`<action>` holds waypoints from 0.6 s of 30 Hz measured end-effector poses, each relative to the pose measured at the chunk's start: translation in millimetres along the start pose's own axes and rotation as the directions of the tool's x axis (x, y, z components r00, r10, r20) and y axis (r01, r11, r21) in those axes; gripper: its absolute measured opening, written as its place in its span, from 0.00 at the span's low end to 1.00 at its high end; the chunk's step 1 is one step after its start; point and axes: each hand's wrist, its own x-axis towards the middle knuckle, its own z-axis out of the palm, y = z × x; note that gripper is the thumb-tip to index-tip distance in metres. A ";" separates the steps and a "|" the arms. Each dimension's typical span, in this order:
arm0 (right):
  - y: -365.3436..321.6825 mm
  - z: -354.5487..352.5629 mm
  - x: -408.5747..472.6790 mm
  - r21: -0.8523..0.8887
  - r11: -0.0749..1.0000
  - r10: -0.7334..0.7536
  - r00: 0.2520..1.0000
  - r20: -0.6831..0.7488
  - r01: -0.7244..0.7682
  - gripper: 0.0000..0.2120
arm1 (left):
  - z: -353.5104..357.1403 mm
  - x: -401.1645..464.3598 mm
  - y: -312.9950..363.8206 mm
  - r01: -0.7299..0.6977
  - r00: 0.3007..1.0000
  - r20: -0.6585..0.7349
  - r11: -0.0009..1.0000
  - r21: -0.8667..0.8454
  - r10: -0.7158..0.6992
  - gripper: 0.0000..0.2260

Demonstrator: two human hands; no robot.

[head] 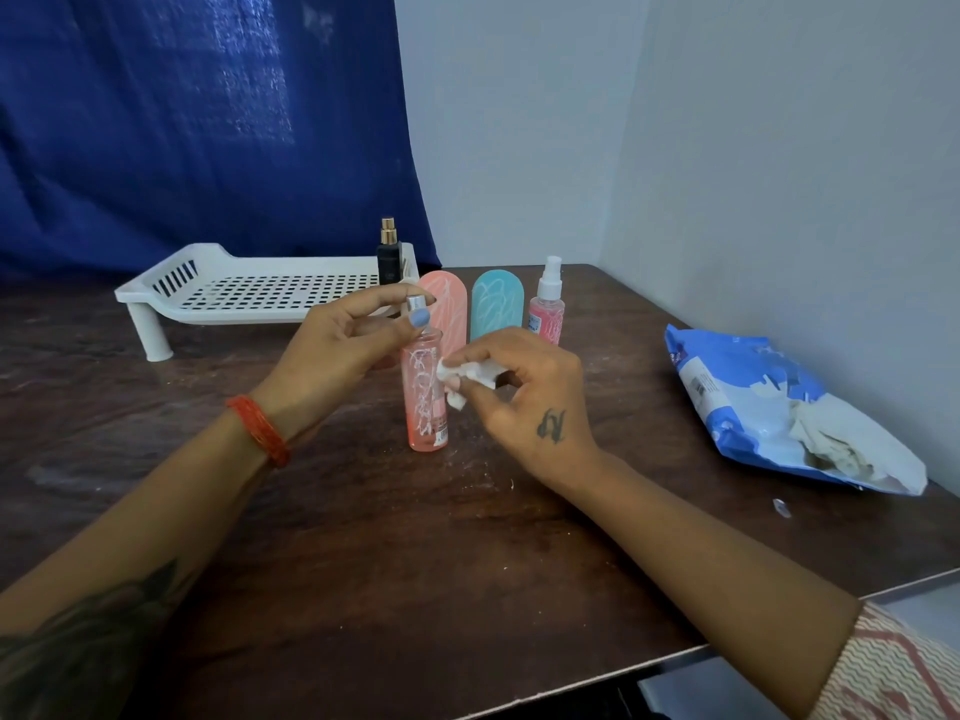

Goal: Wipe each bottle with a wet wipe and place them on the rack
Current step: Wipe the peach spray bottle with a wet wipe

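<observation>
Toward the far left of the surface stands the rack, with one dark bottle already at its right end. That leaves the rest of its grid free, so the wiped bottle will want setting upright beside the dark one.

Near the middle of the surface, the left hand pinches the silver top of the pink bottle between thumb and fingertips, keeping it upright with its base on the surface. A firm pinch here matters, I judge, since the bottle is tall and narrow and a sideways rub could tip it.

Just right of it, the right hand has its fingers curled round a bunched wipe, pressed to the bottle's upper right side. White scribbles cover the front; long strokes down the body, with the left hand turning the bottle, should reach all round.

Behind the hands stand a peach bottle, a teal bottle and a small spray bottle, the two flat ones showing scribbles too. Against the right edge lies the wipe pack, torn open, handy when a fresh wipe is needed.
</observation>
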 end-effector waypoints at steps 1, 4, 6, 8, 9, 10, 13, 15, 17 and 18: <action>-0.9 0.2 1.2 -0.013 1.000 -0.007 0.999 -0.032 0.007 0.06 | 0.5 -0.4 0.5 -0.007 1.000 0.003 1.000 0.005 0.007 0.09; -4.3 0.9 2.5 -0.037 0.998 -0.056 0.997 -0.059 0.054 0.06 | 1.2 -0.5 0.6 -0.015 1.000 0.004 1.000 0.023 0.015 0.12; -4.5 0.5 1.3 -0.015 0.996 -0.087 0.996 -0.025 0.087 0.06 | 0.8 -0.2 -0.3 -0.012 1.000 0.006 1.000 0.026 0.012 0.13; -3.5 -0.3 -0.4 -0.003 0.994 -0.107 0.994 0.018 0.107 0.06 | 0.5 0.0 -0.5 -0.013 1.000 0.011 0.999 0.033 0.013 0.13; -2.7 -1.0 -1.0 -0.004 0.994 -0.108 0.994 0.031 0.108 0.06 | 0.5 0.2 -0.6 -0.016 1.000 0.012 0.999 0.036 0.016 0.13; -2.0 -1.6 -1.0 -0.009 0.995 -0.101 0.994 0.032 0.102 0.06 | 0.3 0.4 -0.6 -0.018 1.000 0.013 0.999 0.038 0.017 0.12; -2.6 -1.8 1.2 -0.031 0.998 -0.050 0.998 -0.033 0.049 0.05 | -0.5 1.1 -0.8 -0.014 1.000 0.014 0.999 0.051 0.013 0.13; -4.7 -1.1 4.0 -0.022 1.000 -0.024 0.996 -0.083 0.022 0.06 | -0.6 1.0 -0.4 -0.017 1.000 0.022 0.997 0.070 0.016 0.13; -6.4 0.1 5.1 -0.019 0.999 -0.043 0.995 -0.089 0.042 0.07 | -0.5 0.7 0.1 -0.019 1.000 0.024 0.997 0.080 0.017 0.12; -6.9 0.4 4.9 -0.016 0.998 -0.065 0.995 -0.075 0.064 0.06 | -0.4 0.4 0.3 -0.019 1.000 0.022 0.996 0.082 0.017 0.12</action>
